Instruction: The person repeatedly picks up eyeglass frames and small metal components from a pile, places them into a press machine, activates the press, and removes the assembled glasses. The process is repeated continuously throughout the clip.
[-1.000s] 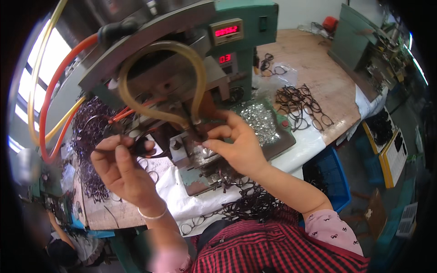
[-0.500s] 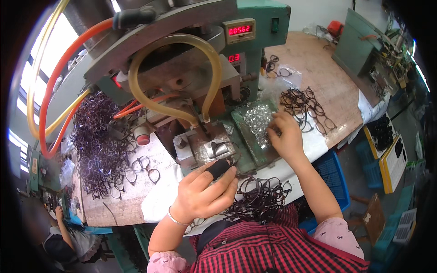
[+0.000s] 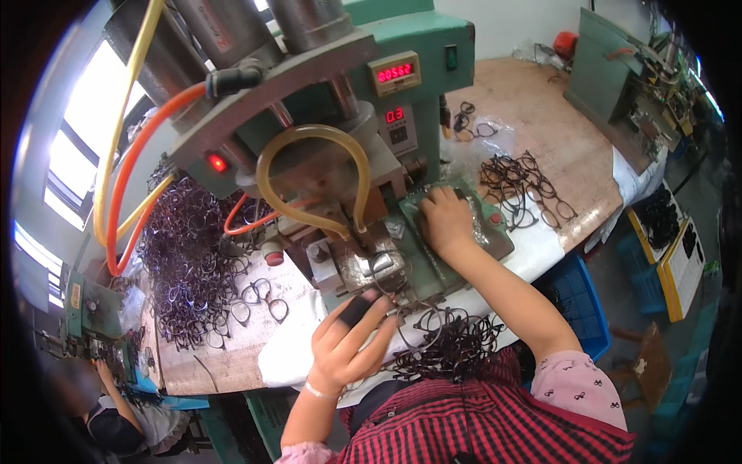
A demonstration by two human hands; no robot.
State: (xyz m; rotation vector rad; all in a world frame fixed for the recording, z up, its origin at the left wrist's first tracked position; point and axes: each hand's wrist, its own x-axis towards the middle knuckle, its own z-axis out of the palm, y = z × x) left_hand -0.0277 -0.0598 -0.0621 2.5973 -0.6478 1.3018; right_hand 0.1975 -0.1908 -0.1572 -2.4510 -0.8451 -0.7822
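Wooden workbench [image 3: 533, 100], one green press [image 3: 363, 155], three frame heaps; left hand [image 3: 348, 344] pinches a frame [image 3: 421, 329], right hand [image 3: 447, 220] curled on the tray [image 3: 498, 232].

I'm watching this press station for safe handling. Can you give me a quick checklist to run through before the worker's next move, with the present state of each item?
1. Left hand out from under the press head: ok, it is at the front of the fixture, holding an eyeglass frame.
2. Right hand away from the fixture: ok, it rests on the green tray to the side.
3. Frame seated in the fixture: cannot tell, the view is too small.
4. Frames within reach: ok, a pile lies by the lap.
5. Hoses clear of the hands: ok.
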